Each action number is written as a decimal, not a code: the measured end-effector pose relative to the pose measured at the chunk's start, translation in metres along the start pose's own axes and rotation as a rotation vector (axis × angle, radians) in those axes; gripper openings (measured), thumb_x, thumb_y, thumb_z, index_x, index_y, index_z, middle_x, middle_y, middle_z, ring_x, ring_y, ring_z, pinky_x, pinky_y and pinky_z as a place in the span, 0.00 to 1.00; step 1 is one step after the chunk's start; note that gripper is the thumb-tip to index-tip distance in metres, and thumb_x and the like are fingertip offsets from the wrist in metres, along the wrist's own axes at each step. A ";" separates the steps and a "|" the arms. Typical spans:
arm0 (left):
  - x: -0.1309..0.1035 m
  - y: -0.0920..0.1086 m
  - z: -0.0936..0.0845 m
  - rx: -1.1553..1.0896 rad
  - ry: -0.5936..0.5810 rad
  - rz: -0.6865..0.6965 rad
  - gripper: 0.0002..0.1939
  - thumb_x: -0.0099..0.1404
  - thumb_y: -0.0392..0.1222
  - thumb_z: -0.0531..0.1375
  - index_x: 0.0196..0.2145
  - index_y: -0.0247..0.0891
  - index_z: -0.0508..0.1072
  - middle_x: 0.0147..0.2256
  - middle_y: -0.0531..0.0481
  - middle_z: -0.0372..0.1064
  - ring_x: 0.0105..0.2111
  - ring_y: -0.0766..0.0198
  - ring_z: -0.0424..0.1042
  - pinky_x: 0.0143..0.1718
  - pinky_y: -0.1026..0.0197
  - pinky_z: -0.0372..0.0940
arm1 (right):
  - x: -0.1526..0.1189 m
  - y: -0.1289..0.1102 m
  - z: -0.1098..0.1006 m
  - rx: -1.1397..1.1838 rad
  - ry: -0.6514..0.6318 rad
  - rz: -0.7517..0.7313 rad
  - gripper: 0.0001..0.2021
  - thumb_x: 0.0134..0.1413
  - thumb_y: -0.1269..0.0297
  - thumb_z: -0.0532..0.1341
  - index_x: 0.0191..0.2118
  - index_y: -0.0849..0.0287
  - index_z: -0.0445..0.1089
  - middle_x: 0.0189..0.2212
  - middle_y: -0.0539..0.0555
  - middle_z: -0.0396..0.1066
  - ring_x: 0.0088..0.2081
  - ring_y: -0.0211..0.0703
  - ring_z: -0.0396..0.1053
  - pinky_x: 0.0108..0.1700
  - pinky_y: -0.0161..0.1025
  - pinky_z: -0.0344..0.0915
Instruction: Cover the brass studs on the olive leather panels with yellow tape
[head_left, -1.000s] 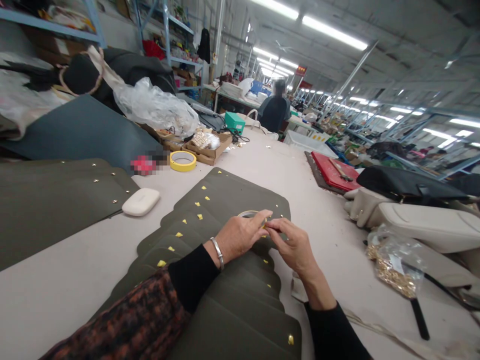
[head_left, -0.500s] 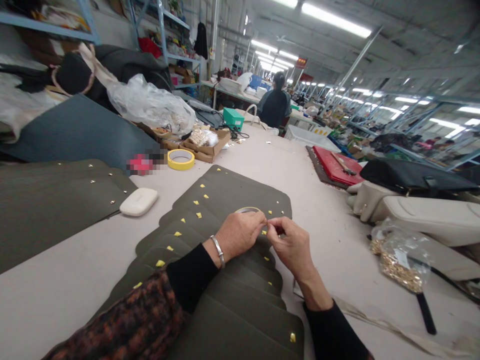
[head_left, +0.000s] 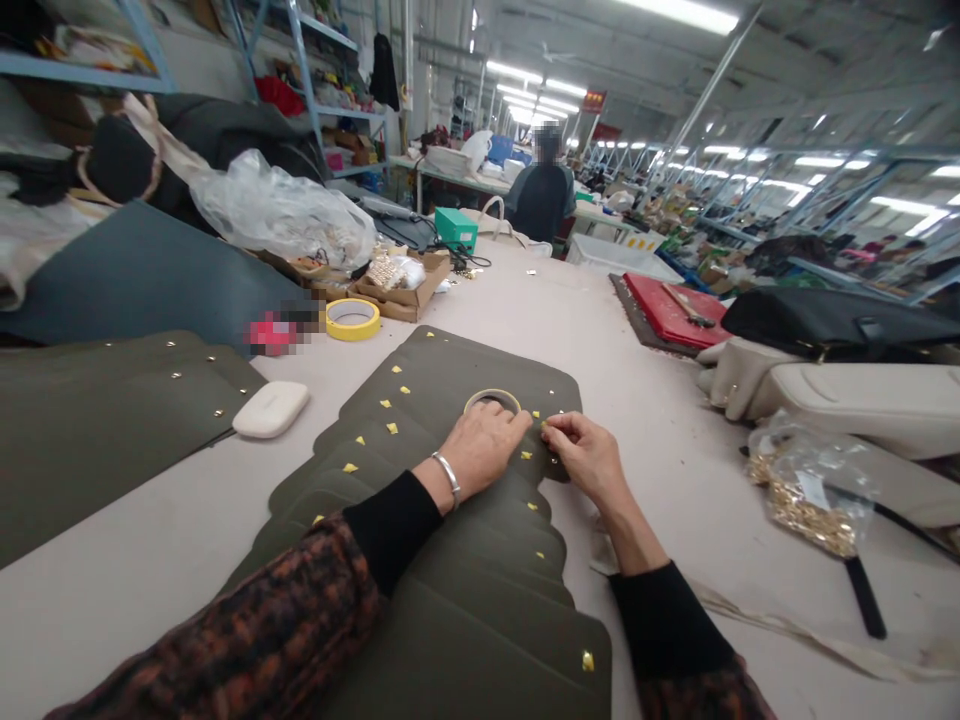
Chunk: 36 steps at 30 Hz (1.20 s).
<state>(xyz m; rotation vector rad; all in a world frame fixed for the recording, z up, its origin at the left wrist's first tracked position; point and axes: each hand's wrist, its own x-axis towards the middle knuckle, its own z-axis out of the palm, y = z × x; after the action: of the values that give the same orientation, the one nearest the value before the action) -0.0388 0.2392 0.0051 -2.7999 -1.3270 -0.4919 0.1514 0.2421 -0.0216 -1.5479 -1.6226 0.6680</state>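
Note:
My left hand (head_left: 484, 452), with a bracelet at the wrist, is closed on a roll of yellow tape (head_left: 492, 396) over the dark olive panels; part of the roll is hidden behind the fingers. To its right, my right hand (head_left: 589, 458) pinches a small bit of yellow tape (head_left: 544, 428) between thumb and forefinger, near the panels' right edge. The olive panels (head_left: 450, 590) lie overlapped in a stepped stack. Small yellow tape pieces (head_left: 392, 428) dot both sides of the stack, and small metal studs show near its far right corner.
At left lie more olive panels (head_left: 90, 430), with a white oval case (head_left: 271, 409) beside them. Another yellow tape roll (head_left: 352, 319) sits near a cardboard box (head_left: 412, 295). On the right are a bag of gold hardware (head_left: 814, 510), pale bags (head_left: 862, 400) and a hammer (head_left: 688, 306).
My hands have moved apart; before, their fingertips met beside the tape roll. A bit of yellow tape now shows in my right fingertips. More of the roll is visible above my left hand.

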 end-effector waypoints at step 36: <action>0.022 -0.010 0.015 -0.045 -0.007 -0.047 0.13 0.64 0.37 0.53 0.47 0.35 0.62 0.38 0.43 0.69 0.42 0.54 0.68 0.47 0.51 0.61 | 0.001 0.010 0.007 0.026 0.010 -0.007 0.10 0.45 0.65 0.56 0.34 0.59 0.72 0.26 0.49 0.73 0.27 0.39 0.69 0.30 0.35 0.64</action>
<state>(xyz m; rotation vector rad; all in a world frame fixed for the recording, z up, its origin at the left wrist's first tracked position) -0.0294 0.2642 -0.0040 -2.8142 -1.4039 -0.5202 0.1514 0.2458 -0.0339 -1.5243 -1.6054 0.6736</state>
